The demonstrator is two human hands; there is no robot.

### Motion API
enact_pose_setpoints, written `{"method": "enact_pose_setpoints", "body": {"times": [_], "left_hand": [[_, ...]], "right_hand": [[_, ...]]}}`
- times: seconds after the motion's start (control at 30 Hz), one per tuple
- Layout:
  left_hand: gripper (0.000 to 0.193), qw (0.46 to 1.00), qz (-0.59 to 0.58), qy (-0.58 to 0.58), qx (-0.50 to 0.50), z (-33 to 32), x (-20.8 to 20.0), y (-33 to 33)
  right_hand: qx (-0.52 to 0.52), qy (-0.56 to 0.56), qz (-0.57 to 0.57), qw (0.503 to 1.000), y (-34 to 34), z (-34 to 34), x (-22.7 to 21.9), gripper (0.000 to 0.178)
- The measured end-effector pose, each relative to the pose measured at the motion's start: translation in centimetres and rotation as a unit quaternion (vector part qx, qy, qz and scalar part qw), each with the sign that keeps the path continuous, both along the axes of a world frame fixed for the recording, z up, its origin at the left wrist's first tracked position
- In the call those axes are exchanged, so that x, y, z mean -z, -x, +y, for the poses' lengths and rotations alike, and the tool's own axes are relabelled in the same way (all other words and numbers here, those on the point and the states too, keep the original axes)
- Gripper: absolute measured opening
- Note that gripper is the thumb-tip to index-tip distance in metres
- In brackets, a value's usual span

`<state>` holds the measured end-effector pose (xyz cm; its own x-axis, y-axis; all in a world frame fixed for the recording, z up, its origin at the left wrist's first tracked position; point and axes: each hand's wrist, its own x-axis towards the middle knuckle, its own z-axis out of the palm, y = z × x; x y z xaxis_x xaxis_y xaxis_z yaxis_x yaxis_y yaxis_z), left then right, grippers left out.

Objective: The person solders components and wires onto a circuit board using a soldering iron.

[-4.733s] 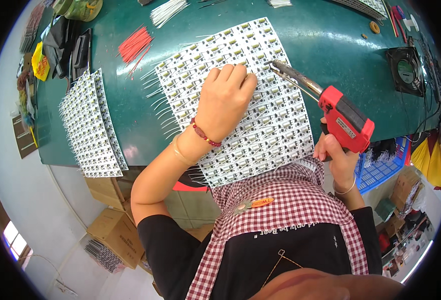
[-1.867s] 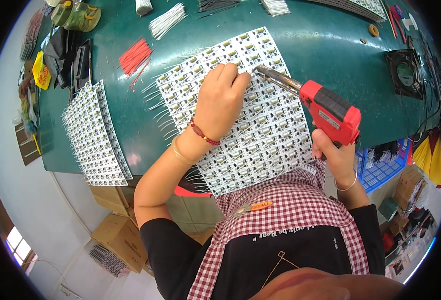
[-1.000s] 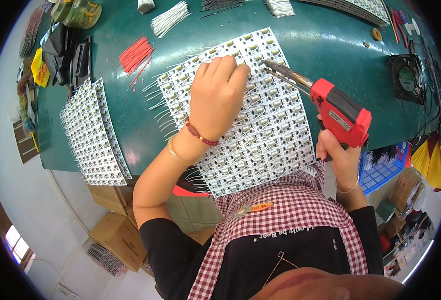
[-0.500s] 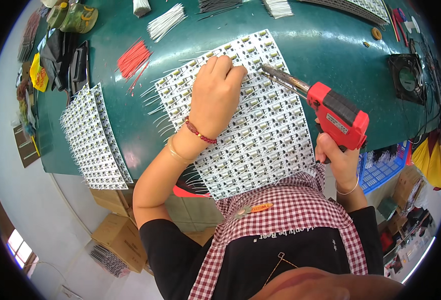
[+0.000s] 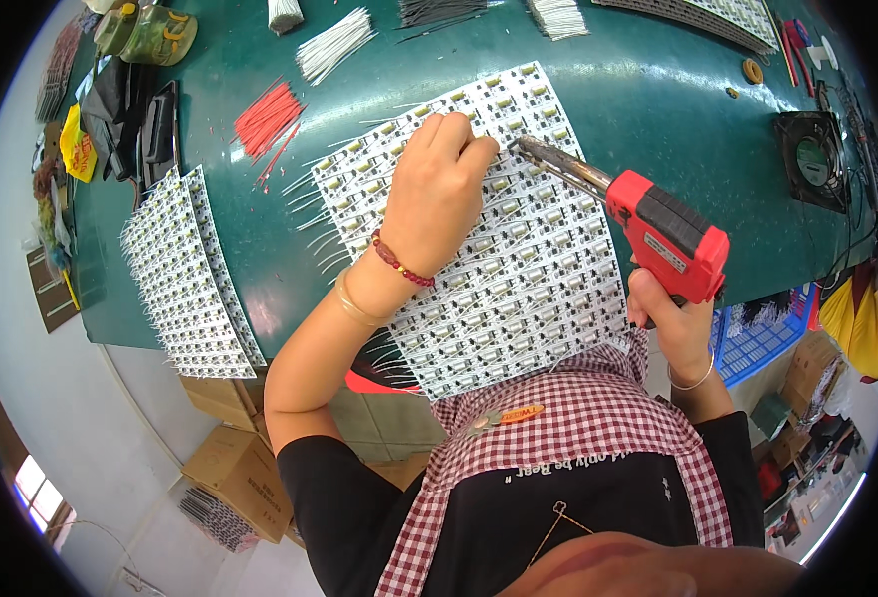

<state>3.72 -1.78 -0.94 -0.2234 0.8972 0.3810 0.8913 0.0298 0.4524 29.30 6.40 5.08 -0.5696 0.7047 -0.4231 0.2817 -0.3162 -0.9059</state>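
Note:
A large white sheet of small circuit boards, set with rows of components, lies tilted at the table's near edge and against my apron. Thin white wires fringe its left side. My left hand rests over the upper part of the sheet, thumb and fingers pinched together; whatever is between them is hidden. A red and black soldering gun is gripped in my right hand. Its metal tip points left and sits at the sheet's surface, just right of my left thumb.
Red wires and white wires lie in bundles on the green table. More wired sheets hang over the left edge. A black fan stands at right, above a blue basket. Stacked sheets lie at the back.
The soldering gun has shifted slightly left, its tip a little nearer to me. My left hand has edged slightly right, still pinched. The sheet has barely moved.

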Motion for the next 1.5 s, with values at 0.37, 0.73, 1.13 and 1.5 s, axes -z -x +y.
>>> {"method": "enact_pose_setpoints", "body": {"times": [0.37,0.73,1.13,1.5], "left_hand": [[0.016,1.0,-0.007,-0.003,0.009,0.0,0.1,0.2],[0.017,1.0,-0.01,-0.004,0.024,0.1,0.4,0.4],[0.016,1.0,0.012,0.003,0.028,0.1,0.4,0.7],[0.009,0.995,0.086,0.033,-0.028,-0.6,0.5,0.7]], "right_hand": [[0.013,0.006,0.003,1.0,0.0,-0.2,0.0,0.027],[-0.019,0.001,-0.012,1.0,0.1,-0.1,0.0,0.025],[0.019,0.018,0.018,0.999,0.1,-0.2,-0.5,0.023],[0.026,0.082,0.158,0.984,0.3,1.2,0.1,0.034]]}}
